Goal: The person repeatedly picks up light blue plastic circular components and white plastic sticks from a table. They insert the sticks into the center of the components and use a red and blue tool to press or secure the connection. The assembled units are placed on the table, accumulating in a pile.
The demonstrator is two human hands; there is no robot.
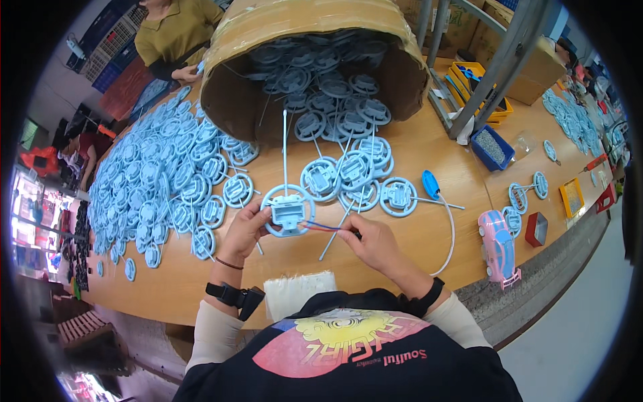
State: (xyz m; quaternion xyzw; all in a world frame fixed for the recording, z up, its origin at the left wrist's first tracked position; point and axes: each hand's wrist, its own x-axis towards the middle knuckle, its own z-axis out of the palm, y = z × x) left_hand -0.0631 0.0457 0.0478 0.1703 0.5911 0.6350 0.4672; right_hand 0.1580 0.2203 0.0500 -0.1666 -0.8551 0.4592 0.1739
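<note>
- Head view: one light-blue ring-shaped plastic part (288,210) with a long thin stem is held above the wooden table (429,234), just in front of the person's chest.
- The part is gripped at its left rim by the left hand (244,228), fingers curled closed around it.
- A pair of thin wires (328,228), one red and one blue, is pinched between closed fingertips of the right hand (375,244); the wires run to the part's centre.
- About six like parts (351,177) are laid in a loose row just beyond the held one; too many to count are spread at the left (157,181).
- One large cardboard barrel (315,60) lies tipped on its side, filled with more such parts.
- One pink toy car (499,248) is seen near the table's right edge, with one small red tray (536,229) beside it.
- One other person (175,33) is seen across the table.
</note>
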